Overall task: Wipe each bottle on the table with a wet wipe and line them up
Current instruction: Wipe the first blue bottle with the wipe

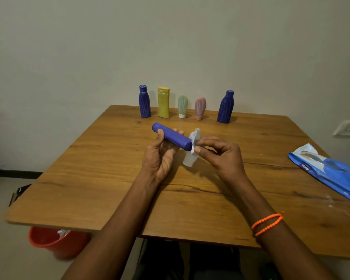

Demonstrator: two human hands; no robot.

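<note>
My left hand point(161, 154) grips a blue cylindrical bottle point(173, 137), held on its side above the middle of the wooden table point(89, 188). My right hand point(220, 156) pinches a white wet wipe point(192, 150) against the bottle's right end. Along the far edge stand several bottles upright: a blue one point(144, 102), a yellow one point(163, 102), a small green tube point(182, 106), a small pink tube point(200, 108) and another blue one point(225, 107).
A blue pack of wet wipes point(329, 170) lies at the table's right edge. An orange bucket point(55, 242) with a used wipe inside stands on the floor under the table's near left corner. A wall socket point(349, 129) is at the right.
</note>
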